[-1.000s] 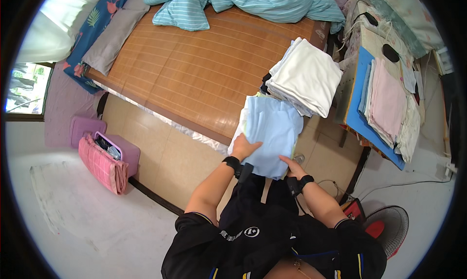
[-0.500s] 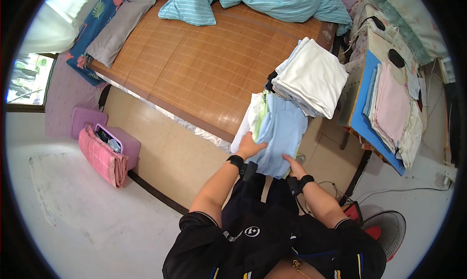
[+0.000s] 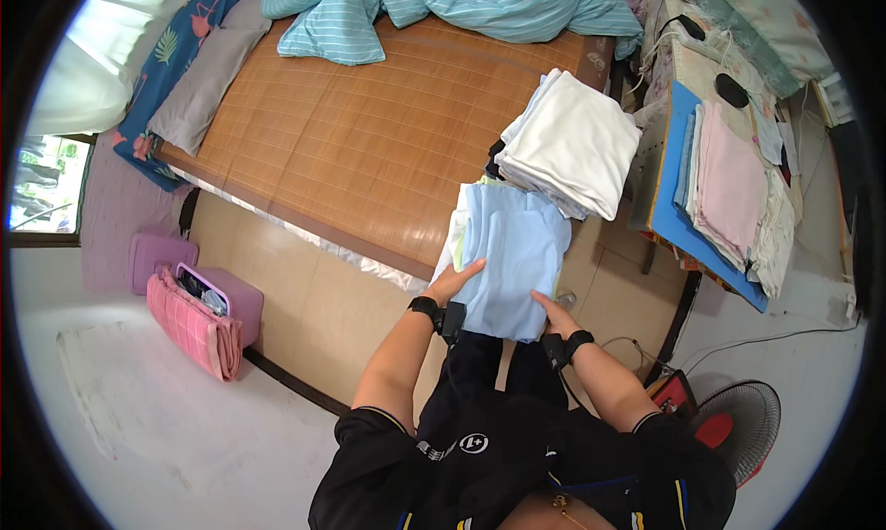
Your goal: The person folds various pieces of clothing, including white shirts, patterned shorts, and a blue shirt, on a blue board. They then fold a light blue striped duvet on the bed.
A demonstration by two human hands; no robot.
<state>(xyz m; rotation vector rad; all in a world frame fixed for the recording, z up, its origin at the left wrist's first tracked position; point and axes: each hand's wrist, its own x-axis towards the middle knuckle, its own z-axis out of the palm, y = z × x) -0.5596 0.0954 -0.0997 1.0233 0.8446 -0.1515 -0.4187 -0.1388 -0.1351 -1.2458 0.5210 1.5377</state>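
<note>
A pile of folded clothes [image 3: 510,262], light blue on top, lies at the near right corner of the bed with its front part over my legs. White and pale green layers peek out along its left side. My left hand [image 3: 459,280] grips the pile's left edge, thumb on top and fingers hidden beneath. At the near right edge my right hand [image 3: 556,316] holds it the same way, thumb over the blue cloth. Just beyond stands a taller stack of folded clothes [image 3: 577,138], white on top, touching or nearly touching the blue one.
A brown mat [image 3: 360,133] covers the bed, with a striped turquoise quilt [image 3: 498,8] at its far side. On the right, a blue board [image 3: 672,174] bears more folded clothes [image 3: 729,174]. A fan [image 3: 743,428] stands near right; a purple box [image 3: 245,295] with a pink checked cloth [image 3: 189,322] stands left.
The blue cloth now lies flatter and squarer, covering more of the white and green layers. My left hand has shifted slightly left and down along the edge; the view has moved a little.
</note>
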